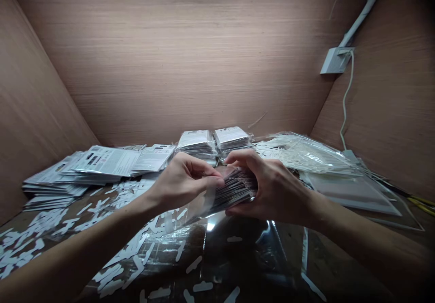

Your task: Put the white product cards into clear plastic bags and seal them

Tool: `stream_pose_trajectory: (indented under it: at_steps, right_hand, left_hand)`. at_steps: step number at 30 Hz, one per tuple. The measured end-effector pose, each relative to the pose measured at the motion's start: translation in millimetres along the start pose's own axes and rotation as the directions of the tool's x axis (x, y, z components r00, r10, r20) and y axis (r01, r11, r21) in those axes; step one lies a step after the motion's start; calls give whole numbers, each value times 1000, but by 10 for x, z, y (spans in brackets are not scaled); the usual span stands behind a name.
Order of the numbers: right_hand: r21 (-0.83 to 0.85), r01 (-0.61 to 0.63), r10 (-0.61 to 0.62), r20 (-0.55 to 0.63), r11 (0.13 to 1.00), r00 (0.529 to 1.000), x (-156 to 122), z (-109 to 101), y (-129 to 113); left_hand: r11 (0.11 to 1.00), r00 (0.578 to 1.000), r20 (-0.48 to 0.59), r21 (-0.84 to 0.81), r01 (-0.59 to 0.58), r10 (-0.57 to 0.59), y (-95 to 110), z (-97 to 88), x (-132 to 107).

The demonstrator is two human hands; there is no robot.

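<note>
A stack of thin cards [234, 188] in clear plastic is held up in front of me, its layered edges facing me. My right hand [273, 187] wraps around the right end of the stack, thumb below and fingers over the top. At the left end, my left hand [185, 180] is closed in a pinch on the clear plastic bag [195, 205] around the cards. Part of the bag hangs below my left fingers. Beneath the stack lies a shiny clear plastic sheet or bag [241, 253] with a white hang-tab piece on it.
White hang-tab pieces [112, 271] are scattered over the left and front of the table. Printed card packs [105, 160] are piled at left. Two wrapped stacks [195, 139] stand at the back. Clear plastic sleeves [353, 192] lie at right, below a wall socket box [336, 61] with a cable.
</note>
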State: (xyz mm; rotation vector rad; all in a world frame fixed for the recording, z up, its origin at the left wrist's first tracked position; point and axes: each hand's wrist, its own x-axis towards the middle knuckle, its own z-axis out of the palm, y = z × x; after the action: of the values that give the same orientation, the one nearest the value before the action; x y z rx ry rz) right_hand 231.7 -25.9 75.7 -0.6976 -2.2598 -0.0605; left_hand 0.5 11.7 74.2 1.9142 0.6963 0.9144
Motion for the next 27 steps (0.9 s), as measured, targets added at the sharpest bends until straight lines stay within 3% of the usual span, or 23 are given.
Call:
stream_pose_trajectory:
  at_steps: [6,9,13,20,24,27]
  right_hand:
    - [14,-45,41,177,999,983,-11,-76,177]
    - [31,-72,66,149,997,987,-13,-29,208]
    - [6,-71,70,89,997,994,-11,32,160]
    - [-40,-19,22,92,999,995,-20,-1,94]
    - [-56,-32,36,83,998,996,-9,-34,109]
    - [-44,-21,24,66,999,998,2,-28,110]
  left_hand:
    - [989,997,-43,132,-63,70,197,-135,-21]
    - [989,999,-7,137,-51,53,200,-145,-22]
    - [996,999,-38,93,-17,21,138,-130,-23]
    - [960,990,12,-241,142,-144,24,-84,24]
    - [978,996,0,-189,86,-88,113,-141,27]
    - [996,997,75,-83,40,-34,211,-187,0]
